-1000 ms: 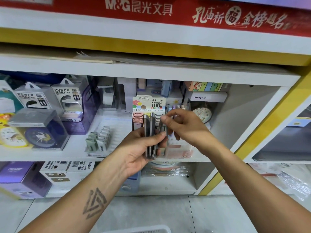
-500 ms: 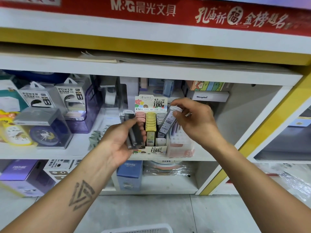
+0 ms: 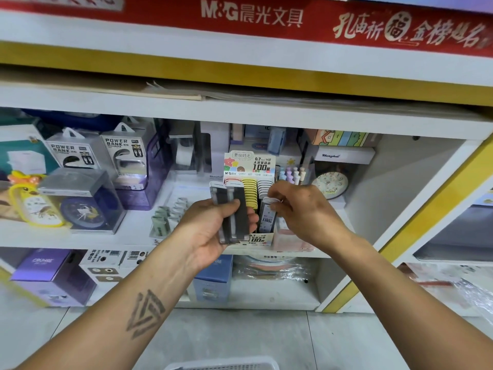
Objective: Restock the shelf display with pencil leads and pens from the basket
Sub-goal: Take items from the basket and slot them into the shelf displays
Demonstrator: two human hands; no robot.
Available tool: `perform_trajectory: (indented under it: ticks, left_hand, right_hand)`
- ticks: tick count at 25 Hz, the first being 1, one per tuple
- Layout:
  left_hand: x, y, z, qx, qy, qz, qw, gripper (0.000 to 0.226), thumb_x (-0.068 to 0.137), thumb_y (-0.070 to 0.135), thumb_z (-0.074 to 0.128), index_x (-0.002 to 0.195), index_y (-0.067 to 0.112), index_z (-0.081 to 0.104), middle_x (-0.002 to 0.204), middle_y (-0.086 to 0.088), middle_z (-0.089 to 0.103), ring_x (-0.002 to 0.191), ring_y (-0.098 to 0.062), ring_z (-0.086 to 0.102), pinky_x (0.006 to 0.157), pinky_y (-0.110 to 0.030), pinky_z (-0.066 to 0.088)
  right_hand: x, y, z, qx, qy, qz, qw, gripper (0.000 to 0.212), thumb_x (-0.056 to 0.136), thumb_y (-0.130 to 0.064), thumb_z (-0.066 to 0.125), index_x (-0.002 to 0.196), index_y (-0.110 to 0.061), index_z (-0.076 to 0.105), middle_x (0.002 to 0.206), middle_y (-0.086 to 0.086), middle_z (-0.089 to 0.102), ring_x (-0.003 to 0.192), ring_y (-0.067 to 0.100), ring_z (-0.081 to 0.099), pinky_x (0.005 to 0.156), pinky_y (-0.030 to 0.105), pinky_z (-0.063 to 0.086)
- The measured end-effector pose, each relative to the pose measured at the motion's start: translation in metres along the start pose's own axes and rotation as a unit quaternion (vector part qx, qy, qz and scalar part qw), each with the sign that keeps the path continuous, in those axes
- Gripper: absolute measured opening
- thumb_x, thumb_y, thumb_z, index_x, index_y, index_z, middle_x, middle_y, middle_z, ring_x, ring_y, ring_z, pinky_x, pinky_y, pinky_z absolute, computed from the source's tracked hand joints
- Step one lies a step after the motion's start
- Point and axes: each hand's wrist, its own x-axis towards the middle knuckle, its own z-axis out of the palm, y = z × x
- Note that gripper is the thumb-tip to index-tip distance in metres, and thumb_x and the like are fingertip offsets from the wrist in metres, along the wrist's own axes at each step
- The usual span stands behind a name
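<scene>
Head view: person standing at the shelf (image 3: 240, 113), both hands up in front of the display box (image 3: 249, 166) of 0.7 HB leads.
Left hand (image 3: 210, 231): grip clamped round a small stack of dark lead cases (image 3: 232, 209), held upright, white caps on top.
Right hand (image 3: 306, 212): fingers pinching one lead case (image 3: 267, 216) by its white cap, long axis near vertical, label facing out.
Where it's headed: looks like the right-hand column of the box, just below and behind that case, beside the yellow row (image 3: 250, 192).
Nearer hand: the right one, basically touching the box front already.
Basket (image 3: 226, 365): only the rim shows at the bottom edge.
Watch out: slot looks tight, so I'd keep the case upright going in.
</scene>
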Motion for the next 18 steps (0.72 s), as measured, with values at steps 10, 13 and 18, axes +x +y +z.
perform_trajectory:
  ticks: [10,13,18]
  left_hand:
    - [0.002,-0.003,0.002,-0.005,-0.003,0.001,1.0,0.025,0.093,0.0,0.06,0.117,-0.008,0.059,0.101,-0.032,0.07,0.086,-0.04,0.073,0.065,-0.044,0.062]
    - [0.004,-0.005,0.001,0.008,-0.016,0.004,1.0,0.027,0.088,-0.002,0.065,0.114,-0.007,0.061,0.1,-0.031,0.071,0.088,-0.041,0.072,0.069,-0.048,0.061]
    - [0.003,-0.009,0.004,0.065,-0.041,0.008,0.997,0.018,0.083,-0.002,0.069,0.101,0.0,0.071,0.092,-0.021,0.075,0.077,-0.032,0.075,0.059,-0.042,0.061]
  right_hand:
    - [0.005,-0.002,0.004,-0.067,0.042,-0.056,0.995,0.015,0.097,-0.01,0.059,0.105,-0.008,0.071,0.099,0.007,0.069,0.086,0.03,0.065,0.072,0.044,0.054]
    - [0.008,-0.001,0.005,-0.082,0.04,-0.034,0.995,0.019,0.097,-0.011,0.058,0.109,-0.006,0.073,0.106,0.005,0.064,0.093,0.029,0.064,0.078,0.04,0.053]
    - [0.009,-0.017,0.002,0.281,0.002,0.159,0.947,0.02,0.098,-0.02,0.061,0.116,-0.022,0.071,0.087,-0.005,0.072,0.071,0.01,0.064,0.065,0.025,0.05]
